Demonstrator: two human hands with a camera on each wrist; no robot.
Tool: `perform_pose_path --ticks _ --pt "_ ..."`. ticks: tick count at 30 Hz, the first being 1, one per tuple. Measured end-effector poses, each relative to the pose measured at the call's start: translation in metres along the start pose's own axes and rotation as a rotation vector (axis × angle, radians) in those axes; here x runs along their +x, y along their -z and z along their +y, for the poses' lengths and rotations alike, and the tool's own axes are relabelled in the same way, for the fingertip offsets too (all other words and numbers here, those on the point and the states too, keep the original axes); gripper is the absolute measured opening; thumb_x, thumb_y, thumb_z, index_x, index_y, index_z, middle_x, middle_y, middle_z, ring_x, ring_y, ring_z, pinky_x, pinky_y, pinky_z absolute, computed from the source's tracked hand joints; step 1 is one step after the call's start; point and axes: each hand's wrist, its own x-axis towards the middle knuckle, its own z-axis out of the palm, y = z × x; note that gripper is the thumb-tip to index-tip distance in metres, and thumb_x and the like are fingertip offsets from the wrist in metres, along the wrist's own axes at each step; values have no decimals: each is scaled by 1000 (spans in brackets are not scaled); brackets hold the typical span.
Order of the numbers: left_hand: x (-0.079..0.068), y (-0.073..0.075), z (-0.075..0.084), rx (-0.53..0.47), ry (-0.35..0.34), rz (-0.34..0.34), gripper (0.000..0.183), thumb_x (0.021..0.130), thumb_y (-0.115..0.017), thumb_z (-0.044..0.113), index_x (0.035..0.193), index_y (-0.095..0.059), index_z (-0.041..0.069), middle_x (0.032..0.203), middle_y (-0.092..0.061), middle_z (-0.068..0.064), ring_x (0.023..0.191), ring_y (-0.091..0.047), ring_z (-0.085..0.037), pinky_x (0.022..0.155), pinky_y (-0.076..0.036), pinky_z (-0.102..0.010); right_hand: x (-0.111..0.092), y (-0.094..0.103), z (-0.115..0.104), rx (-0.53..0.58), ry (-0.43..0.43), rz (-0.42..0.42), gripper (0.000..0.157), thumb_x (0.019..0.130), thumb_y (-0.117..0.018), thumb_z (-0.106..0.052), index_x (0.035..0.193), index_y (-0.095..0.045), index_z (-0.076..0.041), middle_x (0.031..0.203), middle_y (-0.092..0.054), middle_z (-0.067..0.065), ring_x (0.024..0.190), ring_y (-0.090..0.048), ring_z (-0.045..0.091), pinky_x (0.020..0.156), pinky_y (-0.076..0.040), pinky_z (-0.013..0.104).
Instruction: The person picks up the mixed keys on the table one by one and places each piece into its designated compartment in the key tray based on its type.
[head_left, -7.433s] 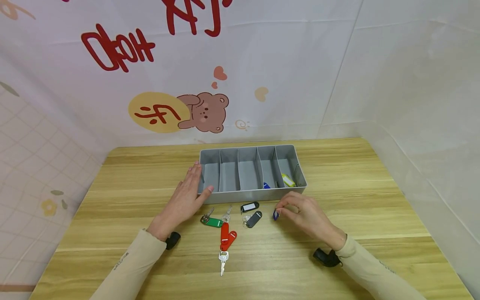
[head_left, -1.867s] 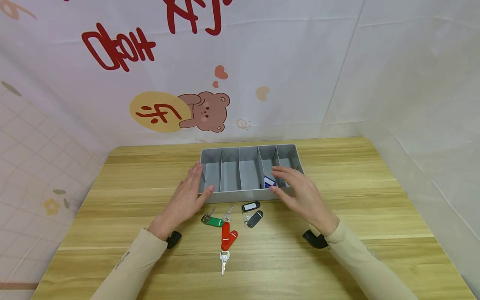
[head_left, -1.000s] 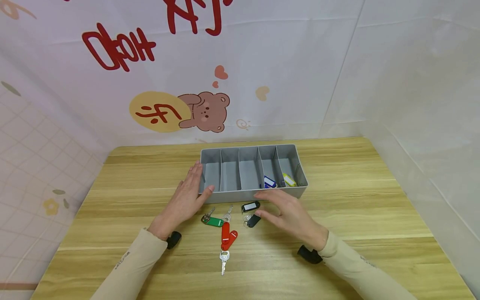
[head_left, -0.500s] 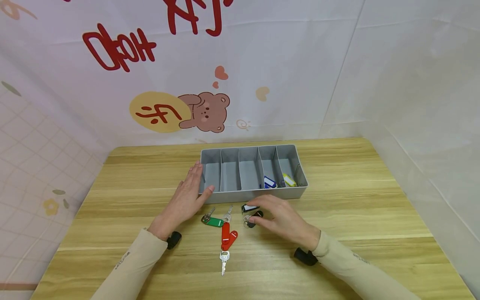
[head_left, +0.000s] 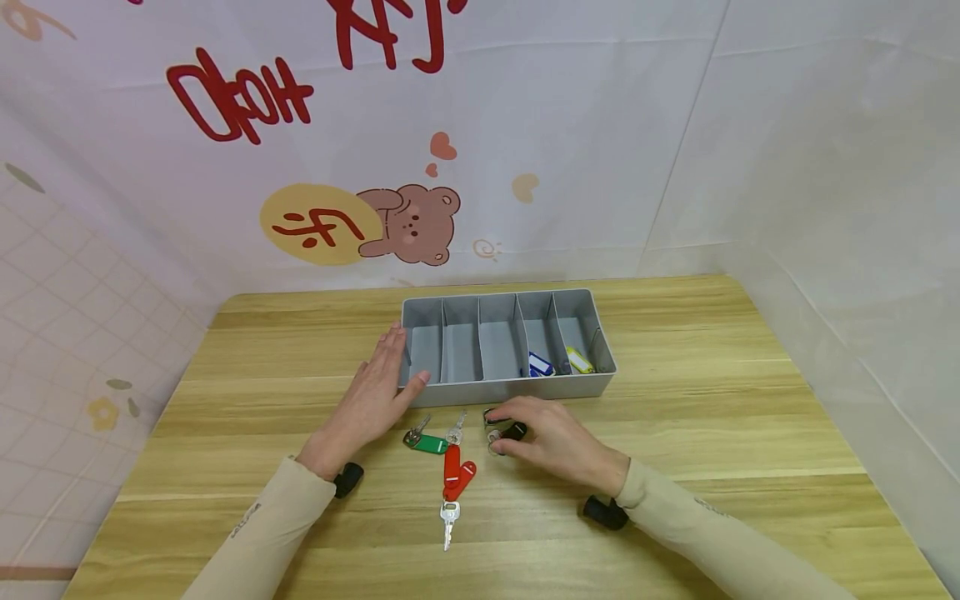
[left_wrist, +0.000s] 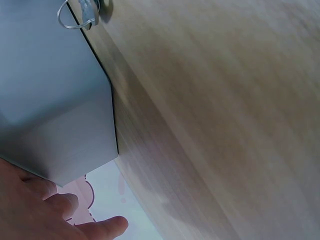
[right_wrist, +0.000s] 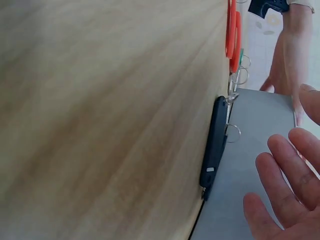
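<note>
My left hand [head_left: 367,396] rests against the left end of a grey divided tray [head_left: 510,390], thumb over the front rim and fingers along the side. My right hand [head_left: 558,440] hovers over two black key tags in front of the tray, thumb and index finger apart around them. One black key tag [head_left: 515,431] shows between the fingers; the other is mostly hidden under them. In the right wrist view the black key tag [right_wrist: 215,142] lies on the table, apart from the spread fingers. Blue key tags [head_left: 539,364] and a yellow key tag [head_left: 578,360] lie in the tray's right compartments.
A green key tag [head_left: 430,444] with keys and two overlapping red key tags [head_left: 451,467] lie between the hands. A silver key [head_left: 448,521] points towards the front edge of the wooden table [head_left: 720,417]. A printed cloth [head_left: 585,150] hangs behind.
A second blue tag has been put into the tray by my right hand. That hand has since come forward and left, over the black tags. My left hand stays in place.
</note>
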Motion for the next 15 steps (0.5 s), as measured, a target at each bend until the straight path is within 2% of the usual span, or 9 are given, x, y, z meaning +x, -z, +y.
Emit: perform_pose_path --ticks 8,15 --pt "0 -1 -1 1 -1 1 89 107 -44 56 165 -9 -2 173 -4 -17 157 -11 -41 115 -25 -72 2 -6 3 7 -26 -58 36 94 -78 -33 123 -74 -12 118 -73 -4 108 -67 13 95 -54 35" --pt "0 0 0 -1 -1 1 88 107 -45 55 165 -9 -2 173 -3 -16 157 -12 -41 115 -25 -72 4 -10 7 -9 -28 -70 33 93 -80 -31 120 -75 -12 112 -73 -5 102 -68 11 91 -55 33"
